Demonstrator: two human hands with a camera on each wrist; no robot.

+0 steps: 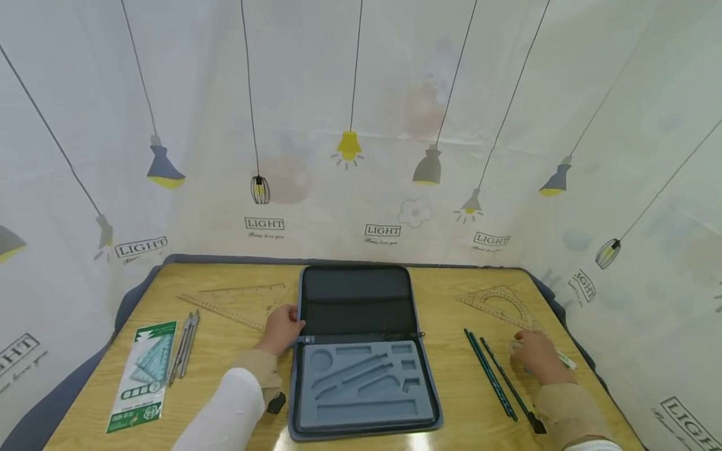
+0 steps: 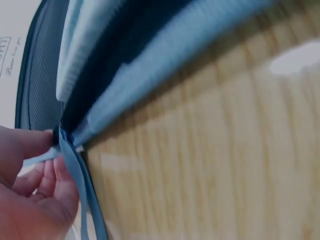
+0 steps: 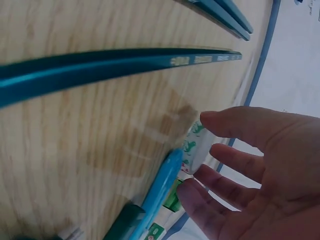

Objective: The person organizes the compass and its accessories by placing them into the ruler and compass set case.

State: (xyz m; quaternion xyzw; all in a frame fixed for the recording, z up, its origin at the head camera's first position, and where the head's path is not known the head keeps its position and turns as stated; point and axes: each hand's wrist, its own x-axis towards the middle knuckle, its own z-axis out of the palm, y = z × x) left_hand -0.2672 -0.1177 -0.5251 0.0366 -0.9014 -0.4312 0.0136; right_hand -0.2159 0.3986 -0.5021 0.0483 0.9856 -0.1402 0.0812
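Left hand (image 1: 283, 327) pinches the left edge of the case (image 1: 358, 307) at the hinge; the right hand (image 1: 538, 356) reaches near the table's right edge, its fingers loosely spread, with a gap between thumb and fingertips. The case lies open midway between the table's left and right edges, lid toward the far edge, its foam (image 1: 309, 410) with shaped recesses facing up. Should the right fingers close carelessly on the pale piece (image 3: 194, 142) with green print, they could nudge the blue pen (image 3: 159, 187) just beside it toward the right edge of the table (image 1: 442, 376). A sideways sweep of the right cuff could likewise shift the brush (image 1: 536, 423), which lies just beside it, into the pencils (image 1: 489, 376). A pull by the left hand on the case could skew it. Only the left wrist view shows the loose strip (image 2: 80, 175) hanging by the pinching fingers; only the right wrist view shows the spread of the right fingers and most of the pen, largely hidden in the head view. Whether any right fingertip touches the pale piece cannot be told.
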